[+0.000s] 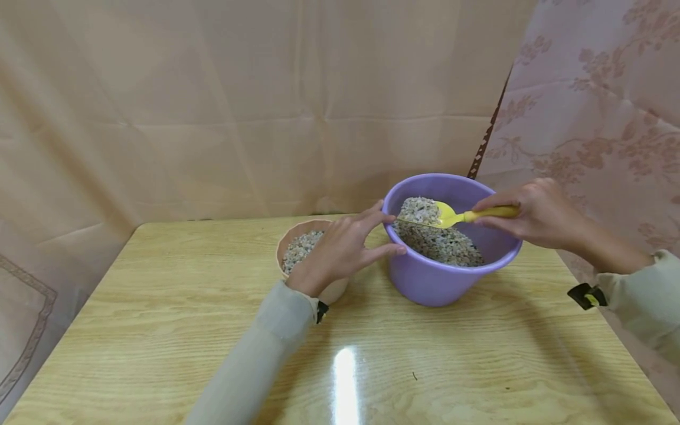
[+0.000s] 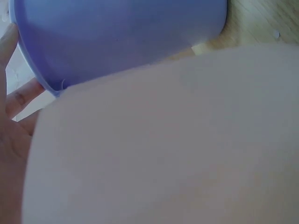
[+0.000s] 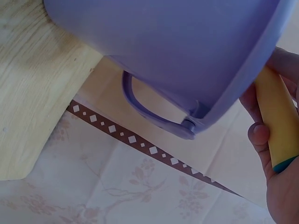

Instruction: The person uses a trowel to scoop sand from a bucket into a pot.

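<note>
In the head view a purple bucket (image 1: pixel 432 286) holds loose gravel (image 1: pixel 451 248). My right hand (image 1: pixel 542 212) grips the yellow handle of a small trowel (image 1: pixel 448 215), its blade heaped with gravel over the bucket. At the bucket's left rim, my left hand (image 1: pixel 345 245) touches with extended fingers and thumb. Beneath that forearm stands a peach pot (image 1: pixel 279 251) with gravel inside, partly hidden. In the left wrist view the pot's pale wall (image 2: pixel 159 149) covers most of the picture. The right wrist view shows the trowel's handle (image 3: pixel 278 121) in my fingers, its blade hidden.
Both containers stand on a wood-grain table (image 1: pixel 175 330), near its back edge. Behind it hangs a beige curtain (image 1: pixel 265 106), with a floral cloth (image 1: pixel 600 118) to the right. The bucket's carrying handle (image 3: pixel 154 119) hangs down its far side.
</note>
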Tool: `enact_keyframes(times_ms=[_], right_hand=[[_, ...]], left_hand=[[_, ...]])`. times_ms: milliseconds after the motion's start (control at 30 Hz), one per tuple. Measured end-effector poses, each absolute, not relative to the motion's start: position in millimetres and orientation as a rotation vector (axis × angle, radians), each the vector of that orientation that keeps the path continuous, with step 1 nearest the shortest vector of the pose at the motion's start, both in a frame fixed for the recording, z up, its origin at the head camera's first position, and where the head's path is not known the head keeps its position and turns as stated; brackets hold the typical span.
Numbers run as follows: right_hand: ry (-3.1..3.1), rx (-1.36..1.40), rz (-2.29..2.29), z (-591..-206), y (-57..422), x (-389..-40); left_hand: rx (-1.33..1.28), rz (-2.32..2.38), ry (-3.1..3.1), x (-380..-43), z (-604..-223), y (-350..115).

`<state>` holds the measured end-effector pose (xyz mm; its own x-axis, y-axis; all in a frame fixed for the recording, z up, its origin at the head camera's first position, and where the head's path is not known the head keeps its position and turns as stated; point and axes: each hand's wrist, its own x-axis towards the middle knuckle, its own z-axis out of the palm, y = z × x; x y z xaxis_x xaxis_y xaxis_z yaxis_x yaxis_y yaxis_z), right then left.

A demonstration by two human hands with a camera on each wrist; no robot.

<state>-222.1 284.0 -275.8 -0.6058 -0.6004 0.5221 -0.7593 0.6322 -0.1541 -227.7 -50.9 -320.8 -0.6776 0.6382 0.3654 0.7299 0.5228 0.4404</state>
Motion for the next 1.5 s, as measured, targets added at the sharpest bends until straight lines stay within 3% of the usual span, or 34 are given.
enact_keyframes(times_ms=[800,1500], right_hand=[[-2.385,1.132,0.462,-248,281,-219],[-2.361,1.148,0.448,-232,268,-219]], left_hand=[[-1.042,-0.788,-2.764,-223,-301,-89],[-0.864,-0.717,-2.786,-218,-334,-159]])
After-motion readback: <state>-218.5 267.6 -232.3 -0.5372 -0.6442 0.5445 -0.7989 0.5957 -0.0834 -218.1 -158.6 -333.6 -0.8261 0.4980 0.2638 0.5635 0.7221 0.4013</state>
